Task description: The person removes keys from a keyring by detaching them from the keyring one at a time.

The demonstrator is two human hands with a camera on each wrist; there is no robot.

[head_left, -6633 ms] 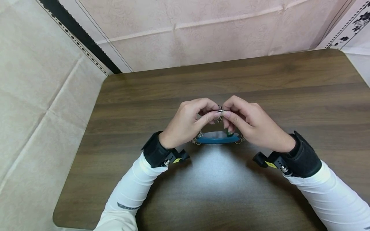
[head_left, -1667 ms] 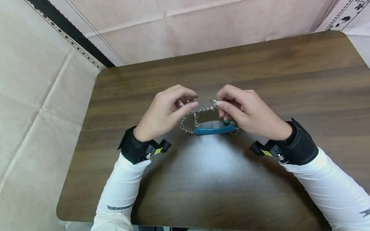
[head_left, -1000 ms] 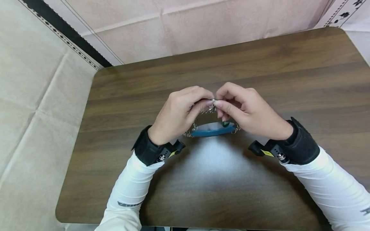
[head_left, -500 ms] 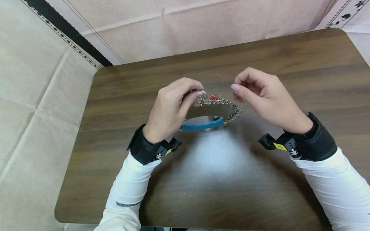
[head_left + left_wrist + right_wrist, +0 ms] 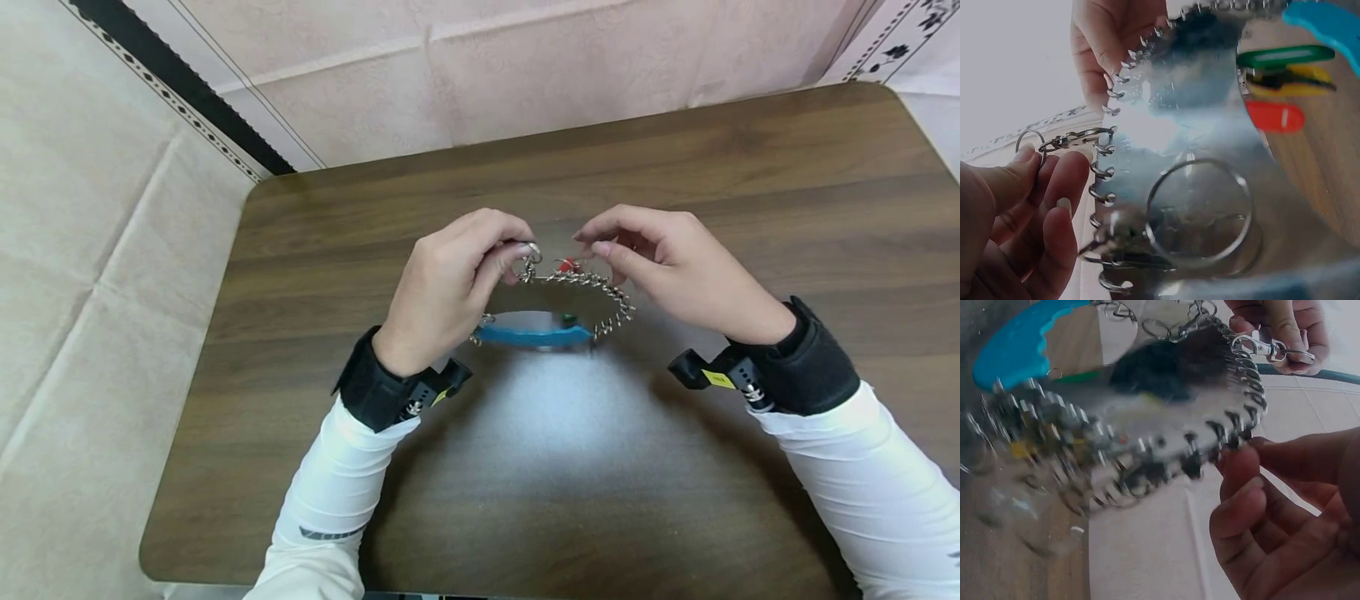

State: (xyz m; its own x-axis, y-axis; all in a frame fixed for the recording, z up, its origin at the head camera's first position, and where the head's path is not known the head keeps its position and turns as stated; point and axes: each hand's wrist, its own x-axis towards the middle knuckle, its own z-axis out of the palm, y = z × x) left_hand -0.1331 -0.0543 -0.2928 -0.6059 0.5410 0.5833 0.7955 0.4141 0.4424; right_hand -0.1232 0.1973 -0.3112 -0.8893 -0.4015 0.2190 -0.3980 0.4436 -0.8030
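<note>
A shiny metal holder (image 5: 1197, 112) has wire loops along its curved edge and a blue handle (image 5: 536, 336). In the left wrist view, a swivel clasp (image 5: 1075, 139) hooks one of these loops. My left hand (image 5: 457, 283) pinches the key ring (image 5: 1019, 136) on that clasp between thumb and finger. My right hand (image 5: 667, 258) is at the far right of the looped edge, thumb and index finger slightly apart. In the right wrist view its fingertips overlap the loops; I cannot tell whether they touch. Red (image 5: 1275, 117), green (image 5: 1285, 57) and yellow (image 5: 1310, 76) tags hang behind the holder.
The holder is above a brown wooden table (image 5: 570, 517). Another larger ring (image 5: 1249, 200) with a clasp hangs nearby on the loops. A pale patterned cloth (image 5: 525, 75) lies beyond the table's far edge and to its left. Black camera straps (image 5: 802, 367) wrap both wrists.
Both hands met at the key ring, then the right hand let go and moved off to the right. It has since come back toward the looped edge. A red tag has come into view.
</note>
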